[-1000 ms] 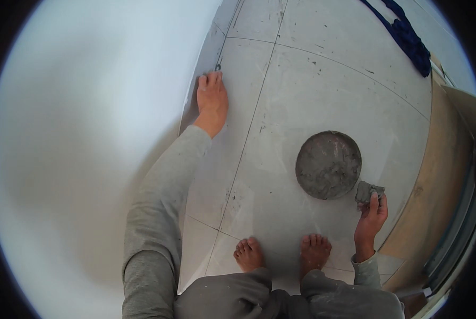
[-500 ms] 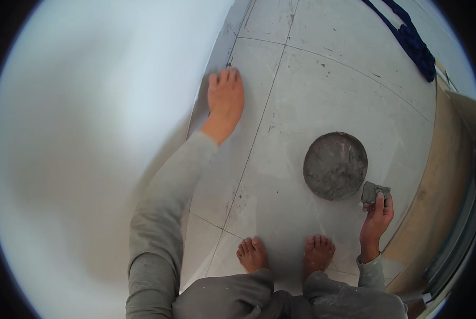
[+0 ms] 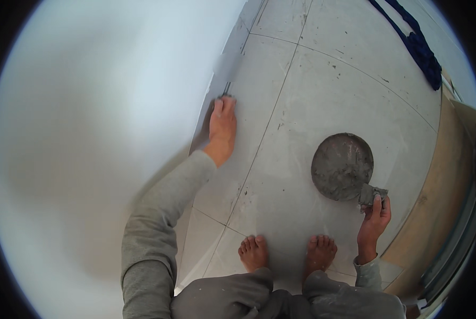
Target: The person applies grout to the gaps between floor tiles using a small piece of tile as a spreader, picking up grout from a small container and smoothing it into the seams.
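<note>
My left hand (image 3: 223, 126) reaches down to the joint where the white wall (image 3: 116, 106) and its grey skirting strip (image 3: 232, 58) meet the tiled floor. Its fingers are bent and pressed together, with a small dark edge at the fingertips; what they hold is mostly hidden. Dark wet lines run along the joint just beyond them. In my right hand (image 3: 373, 226) is a flat piece caked with grey mortar (image 3: 372, 194), pinched between thumb and fingers. It overlaps the near right rim of a round, shallow bowl (image 3: 313, 169), which holds more of the grey mortar.
My bare feet (image 3: 254, 253) stand on the light grey tiles (image 3: 270, 196), which carry scattered dark crumbs. A dark blue cloth (image 3: 425, 58) lies at the far right. Brown boards (image 3: 440, 175) and dark panels (image 3: 453, 239) line the right side.
My left hand has come nearer along the wall joint, with dark lines showing beyond it. My right hand has brought the mortar-caked piece over the bowl's rim. The view has shifted slightly.
</note>
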`<state>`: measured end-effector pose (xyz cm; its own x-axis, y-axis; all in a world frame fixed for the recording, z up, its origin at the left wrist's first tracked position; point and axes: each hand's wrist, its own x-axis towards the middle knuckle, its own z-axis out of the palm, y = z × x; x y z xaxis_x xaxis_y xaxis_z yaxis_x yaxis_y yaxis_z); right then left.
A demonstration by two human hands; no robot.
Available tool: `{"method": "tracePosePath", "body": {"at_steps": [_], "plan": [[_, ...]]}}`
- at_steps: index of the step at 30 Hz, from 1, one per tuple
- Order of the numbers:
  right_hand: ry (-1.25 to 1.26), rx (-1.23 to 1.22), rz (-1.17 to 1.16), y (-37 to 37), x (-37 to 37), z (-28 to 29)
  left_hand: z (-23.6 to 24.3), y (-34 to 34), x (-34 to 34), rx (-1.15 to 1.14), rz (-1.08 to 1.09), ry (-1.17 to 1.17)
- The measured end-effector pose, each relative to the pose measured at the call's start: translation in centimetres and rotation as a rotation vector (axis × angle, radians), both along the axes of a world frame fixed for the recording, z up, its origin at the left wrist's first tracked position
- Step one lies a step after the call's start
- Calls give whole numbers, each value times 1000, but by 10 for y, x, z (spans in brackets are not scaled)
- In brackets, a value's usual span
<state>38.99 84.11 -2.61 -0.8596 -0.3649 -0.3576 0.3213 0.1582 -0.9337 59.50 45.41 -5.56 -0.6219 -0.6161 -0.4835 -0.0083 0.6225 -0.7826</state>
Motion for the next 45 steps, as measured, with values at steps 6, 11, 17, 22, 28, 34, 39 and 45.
{"method": "tracePosePath", "body": {"at_steps": [6, 11, 17, 22, 28, 34, 39, 45], "plan": [[-7, -75, 31, -2, 3, 5, 3, 68, 97, 70, 43, 93], [25, -21, 31, -4, 5, 12, 22, 78, 94, 308, 287, 417], [9, -34, 33, -6, 3, 7, 8, -42, -44, 149, -11, 815], [7, 18, 10, -5, 5, 9, -24, -92, -85, 39, 29, 654], [20, 22, 8, 7, -6, 2, -25, -57, -50, 12, 1, 512], [-5, 7, 7, -5, -1, 5, -15, 21, 61, 66, 73, 412], [6, -21, 27, -3, -1, 6, -4, 87, 134, 129, 92, 533], [13, -28, 22, -4, 1, 13, 13, 151, 187, 296, 391, 525]]}}
